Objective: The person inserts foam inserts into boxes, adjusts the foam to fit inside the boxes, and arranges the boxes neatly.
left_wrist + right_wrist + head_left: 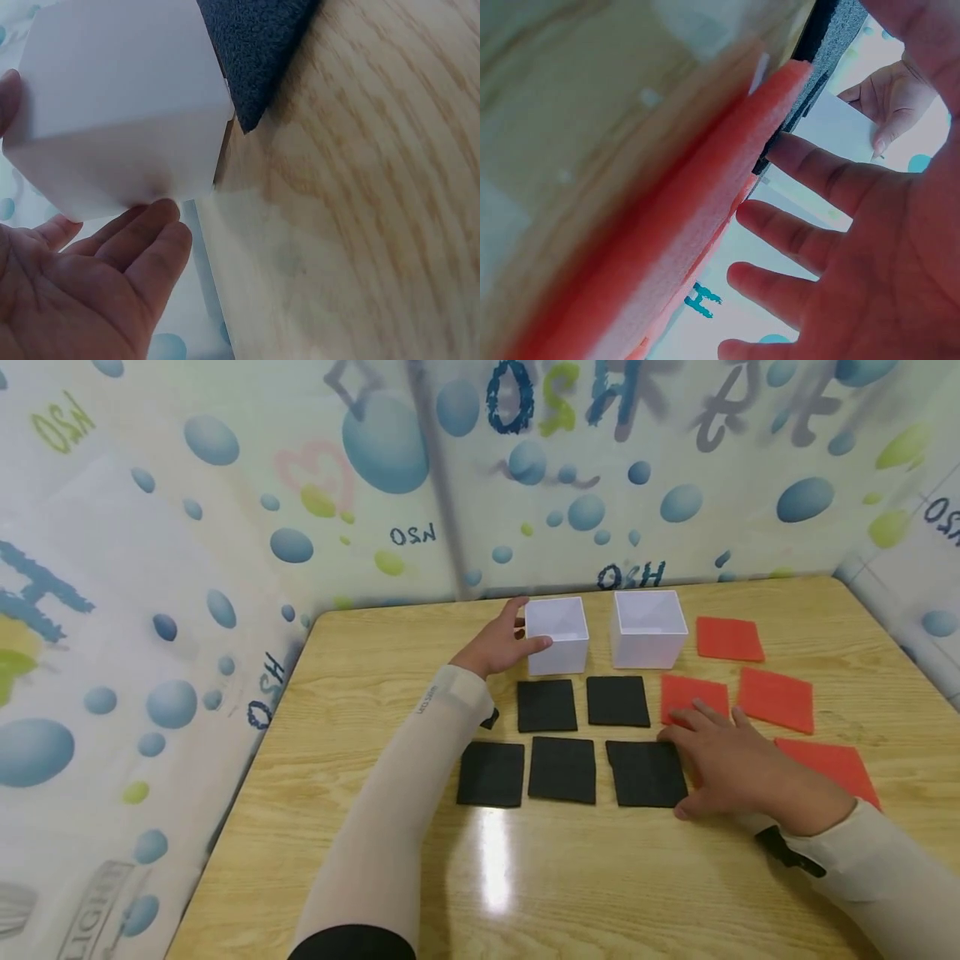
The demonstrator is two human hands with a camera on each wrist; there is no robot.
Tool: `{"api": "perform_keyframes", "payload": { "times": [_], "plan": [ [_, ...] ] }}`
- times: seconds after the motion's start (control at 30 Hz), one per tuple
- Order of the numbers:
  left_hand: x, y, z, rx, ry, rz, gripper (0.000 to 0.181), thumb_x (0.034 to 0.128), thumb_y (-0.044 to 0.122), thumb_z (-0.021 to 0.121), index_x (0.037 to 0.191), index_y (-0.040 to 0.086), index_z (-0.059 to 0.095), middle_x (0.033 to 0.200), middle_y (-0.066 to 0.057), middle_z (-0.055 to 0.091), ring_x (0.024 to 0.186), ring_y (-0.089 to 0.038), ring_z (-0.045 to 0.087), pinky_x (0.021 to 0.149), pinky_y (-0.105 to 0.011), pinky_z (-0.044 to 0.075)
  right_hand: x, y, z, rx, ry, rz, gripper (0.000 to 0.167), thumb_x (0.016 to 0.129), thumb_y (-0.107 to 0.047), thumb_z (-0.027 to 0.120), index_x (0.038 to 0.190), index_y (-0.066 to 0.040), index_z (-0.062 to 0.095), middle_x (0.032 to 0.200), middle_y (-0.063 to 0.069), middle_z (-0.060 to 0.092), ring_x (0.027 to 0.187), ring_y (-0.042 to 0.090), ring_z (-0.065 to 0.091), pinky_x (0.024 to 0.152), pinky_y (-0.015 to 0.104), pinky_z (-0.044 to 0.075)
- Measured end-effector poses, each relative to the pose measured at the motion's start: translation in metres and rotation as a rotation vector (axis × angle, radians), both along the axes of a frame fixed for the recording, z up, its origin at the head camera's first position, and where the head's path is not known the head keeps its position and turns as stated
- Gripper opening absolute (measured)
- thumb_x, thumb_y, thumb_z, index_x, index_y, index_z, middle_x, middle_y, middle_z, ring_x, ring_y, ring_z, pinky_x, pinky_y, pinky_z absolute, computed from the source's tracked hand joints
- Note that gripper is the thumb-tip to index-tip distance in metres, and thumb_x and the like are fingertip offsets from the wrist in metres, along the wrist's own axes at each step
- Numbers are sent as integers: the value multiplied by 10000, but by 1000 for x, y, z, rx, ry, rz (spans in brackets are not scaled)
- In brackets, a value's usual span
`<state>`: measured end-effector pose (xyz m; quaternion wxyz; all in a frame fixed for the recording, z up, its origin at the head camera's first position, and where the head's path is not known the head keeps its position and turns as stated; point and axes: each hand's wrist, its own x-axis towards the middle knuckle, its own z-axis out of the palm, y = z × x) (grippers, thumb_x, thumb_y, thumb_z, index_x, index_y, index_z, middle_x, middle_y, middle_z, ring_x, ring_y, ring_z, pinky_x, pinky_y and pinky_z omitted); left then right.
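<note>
My left hand [497, 643] holds the left white box [558, 652], an open-topped square one, at its left side. Its thumb lies over the rim, and in the left wrist view the fingers [154, 236] rest against the outer wall. My right hand [738, 768] is spread low over the right end of the front row, its thumb and index finger by the right edge of a black foam square [647, 777]. In the right wrist view the index finger reaches the dark edge, and a red foam square [667, 240] lies close by. Whether the right fingers press down cannot be told.
A second white box [648, 647] stands to the right of the first. More black squares [562, 770] lie in two rows in front of the boxes. Several red squares [776, 700] lie to the right, one partly under my right forearm. A patterned curtain [525, 485] hangs behind the wooden table [360, 693].
</note>
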<state>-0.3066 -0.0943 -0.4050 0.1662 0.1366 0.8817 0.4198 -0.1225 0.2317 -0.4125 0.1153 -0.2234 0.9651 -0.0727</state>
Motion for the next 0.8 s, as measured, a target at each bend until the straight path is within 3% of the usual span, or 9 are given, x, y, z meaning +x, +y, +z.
{"api": "perform_keyframes", "payload": {
  "times": [0.4, 0.5, 0.63, 0.8],
  "plan": [
    [0, 2, 4, -20, -22, -3, 963, 1006, 455, 710, 1700, 232, 81, 1705, -128, 321, 1533, -321, 411, 1221, -480, 392, 1, -2, -2, -22, 25, 21, 908, 579, -524, 1001, 1296, -99, 641, 1430, 200, 553, 1460, 565, 340, 1073, 874, 227],
    [1, 2, 6, -26, -25, -2, 963, 1007, 464, 705, 1700, 233, 77, 1708, -127, 315, 1538, -317, 403, 1223, -483, 389, 2, -2, -3, -31, 48, 31, 894, 579, -504, 1002, 1277, -76, 644, 1370, 172, 571, 1399, 497, 424, 1071, 863, 251],
    [2, 1, 7, -35, -21, 5, 955, 1010, 466, 700, 1698, 235, 79, 1710, -123, 314, 1540, -314, 401, 1223, -484, 389, 4, -2, -3, -37, 98, 56, 863, 583, -481, 995, 1240, -42, 649, 1292, 146, 591, 1223, 390, 532, 1036, 726, 409],
    [4, 2, 6, -50, -19, 5, 953, 1011, 472, 697, 1698, 235, 79, 1714, -119, 308, 1543, -310, 398, 1228, -482, 382, 6, -2, -3, -14, 127, 73, 840, 588, -485, 975, 1217, -37, 643, 1233, 123, 608, 1076, 332, 566, 835, 550, 548]
  ]
}}
